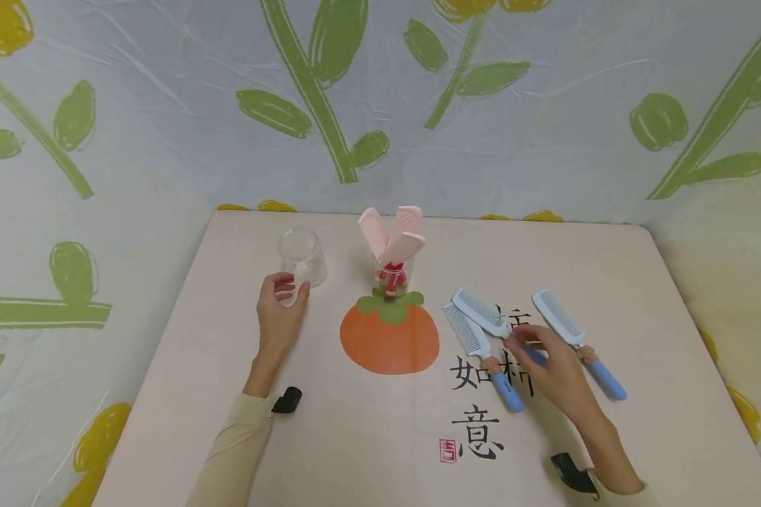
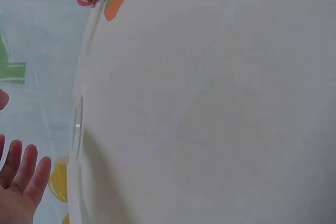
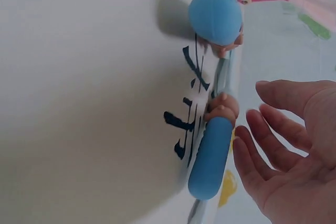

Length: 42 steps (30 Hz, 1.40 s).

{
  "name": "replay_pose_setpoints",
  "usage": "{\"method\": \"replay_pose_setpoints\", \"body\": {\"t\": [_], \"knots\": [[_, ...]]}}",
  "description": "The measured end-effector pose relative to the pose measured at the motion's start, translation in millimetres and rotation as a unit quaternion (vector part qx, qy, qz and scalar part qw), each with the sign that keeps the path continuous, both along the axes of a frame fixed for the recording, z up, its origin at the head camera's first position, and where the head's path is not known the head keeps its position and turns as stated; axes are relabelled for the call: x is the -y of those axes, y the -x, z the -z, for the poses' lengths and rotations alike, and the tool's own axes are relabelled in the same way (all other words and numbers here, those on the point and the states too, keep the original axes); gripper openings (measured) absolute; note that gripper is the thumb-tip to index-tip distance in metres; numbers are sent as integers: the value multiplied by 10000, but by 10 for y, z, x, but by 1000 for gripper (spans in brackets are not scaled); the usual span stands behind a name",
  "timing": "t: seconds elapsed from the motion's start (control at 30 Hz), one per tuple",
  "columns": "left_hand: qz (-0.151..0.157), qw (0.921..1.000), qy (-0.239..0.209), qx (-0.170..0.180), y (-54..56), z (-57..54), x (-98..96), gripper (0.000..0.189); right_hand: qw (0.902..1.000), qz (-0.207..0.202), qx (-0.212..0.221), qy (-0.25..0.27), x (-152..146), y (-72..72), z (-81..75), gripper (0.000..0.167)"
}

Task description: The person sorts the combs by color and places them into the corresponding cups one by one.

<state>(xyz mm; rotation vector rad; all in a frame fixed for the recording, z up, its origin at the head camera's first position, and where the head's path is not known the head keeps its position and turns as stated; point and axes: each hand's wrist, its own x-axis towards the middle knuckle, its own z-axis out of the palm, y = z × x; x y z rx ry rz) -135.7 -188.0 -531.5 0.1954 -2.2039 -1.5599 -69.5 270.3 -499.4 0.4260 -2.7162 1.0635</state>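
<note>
My left hand (image 1: 277, 313) is beside a clear cup (image 1: 311, 262) at the table's back left, thumb and fingers spread near its base and holding nothing. In the left wrist view its fingers (image 2: 37, 182) are loosely bent. On the right, my right hand (image 1: 557, 370) hovers over the handle of a light-blue comb (image 1: 478, 310). Its fingers are relaxed beside the comb's blue handle (image 3: 210, 158) in the right wrist view, with a gap between them. That comb overlaps a second blue comb (image 1: 466, 331); a third blue comb (image 1: 558, 317) lies farther right.
A second clear cup (image 1: 409, 271) at the back holds several pink combs (image 1: 403, 246), handles down, teeth up. An orange persimmon print (image 1: 390, 345) and black characters (image 1: 478, 429) mark the pale tabletop (image 1: 355, 443). Flower-patterned sheeting (image 1: 184, 127) surrounds the table.
</note>
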Motion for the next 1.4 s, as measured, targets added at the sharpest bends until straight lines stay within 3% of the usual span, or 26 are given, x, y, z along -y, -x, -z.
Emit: {"method": "replay_pose_setpoints", "body": {"t": [0.3,0.57,1.0,1.23,1.4], "knots": [[-235,9996,161,-8,93,47,41,61,9999,97,78,-60,-51,21,76,29],[-273,9991,313,-31,179,-5,79,79,9997,9,-14,-231,-58,72,117,32],[-97,9993,355,13,341,-29,71,87,9992,-205,97,-334,-10,177,143,28],[-53,9995,311,85,416,-42,56,91,9977,-14,557,-375,43,216,111,26],[-17,9997,221,103,440,-49,50,88,9968,96,605,-516,68,233,102,30]]}}
